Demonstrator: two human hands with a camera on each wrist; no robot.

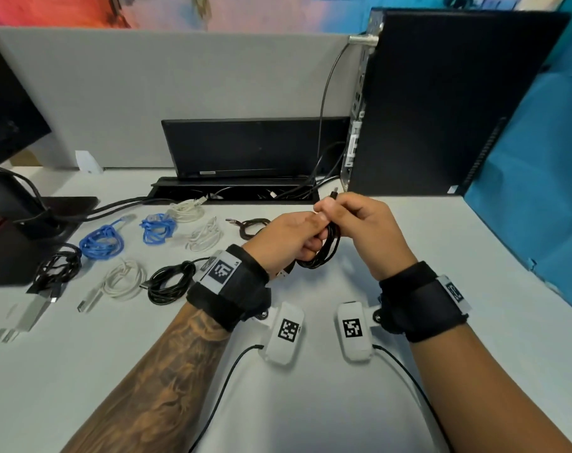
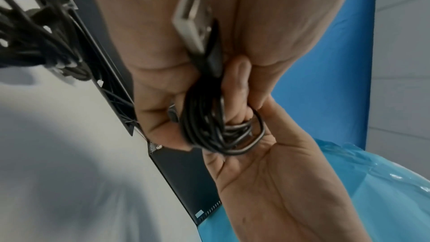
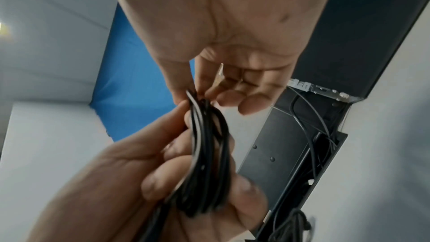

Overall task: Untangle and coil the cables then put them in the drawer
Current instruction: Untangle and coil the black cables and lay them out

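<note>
A black cable coil [image 1: 322, 253] hangs between both hands above the desk's middle. My left hand [image 1: 309, 240] grips the bundled loops [image 3: 207, 163] with curled fingers; a silver USB plug [image 2: 193, 23] lies against its palm. My right hand [image 1: 330, 207] pinches the coil's top, and a small connector end [image 1: 333, 193] sticks up from its fingers. On the desk to the left lie several coiled cables: blue [image 1: 101, 241], blue [image 1: 157, 227], white [image 1: 124, 279], white [image 1: 206, 237], black [image 1: 170, 281], black [image 1: 57, 268] and dark brown [image 1: 252, 226]. No drawer is in view.
A monitor stand [image 1: 23, 207] is at the left, and a black computer tower [image 1: 441, 103] is at the back right. An open cable tray [image 1: 232, 191] with its raised lid sits against the grey partition [image 1: 180, 93]. A white charger [image 1: 29, 317] lies front left. Blue sheeting [image 1: 539, 191] borders the right.
</note>
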